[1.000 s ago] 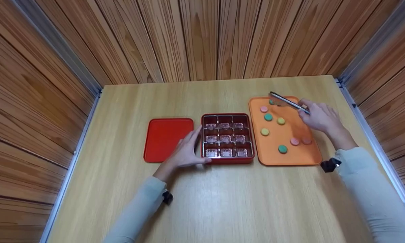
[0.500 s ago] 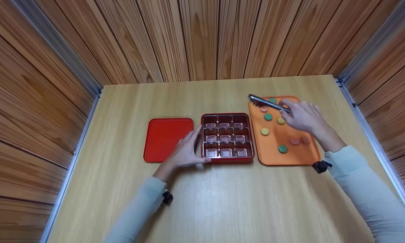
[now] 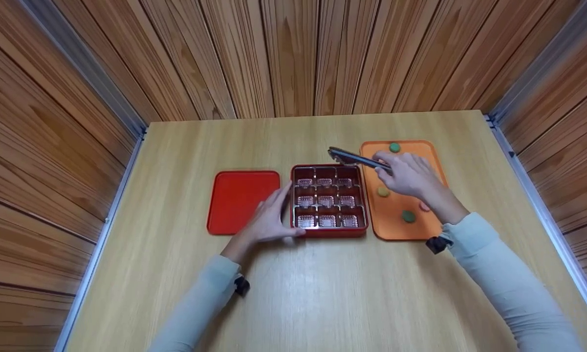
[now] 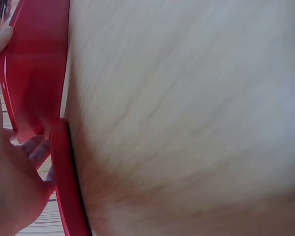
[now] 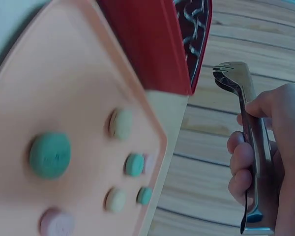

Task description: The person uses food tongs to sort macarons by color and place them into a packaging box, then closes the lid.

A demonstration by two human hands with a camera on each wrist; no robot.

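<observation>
A pair of metal tongs (image 3: 359, 159) is gripped in my right hand (image 3: 410, 175), with its tips above the back right of the red box (image 3: 330, 233). In the right wrist view the tong arms (image 5: 258, 147) lie close together, and no macaron is visible between the tips. My left hand (image 3: 269, 222) touches the box's front left corner, fingers extended along its left side and thumb at the front. Clear dividers split the box into several bare compartments. On the orange tray (image 3: 391, 231) lie green (image 5: 50, 155), pink (image 5: 56, 223) and yellow macarons (image 5: 120, 123), some hidden by my right arm in the head view.
A flat red lid (image 3: 239, 200) lies left of the box, partly under my left hand. The tray stands close along the box's right side. Wood-panelled walls (image 3: 293, 58) rise behind and at both sides of the table (image 3: 322, 293).
My right hand has carried the tongs leftward from over the tray's back to over the box's back edge. The left hand and the box have stayed in place.
</observation>
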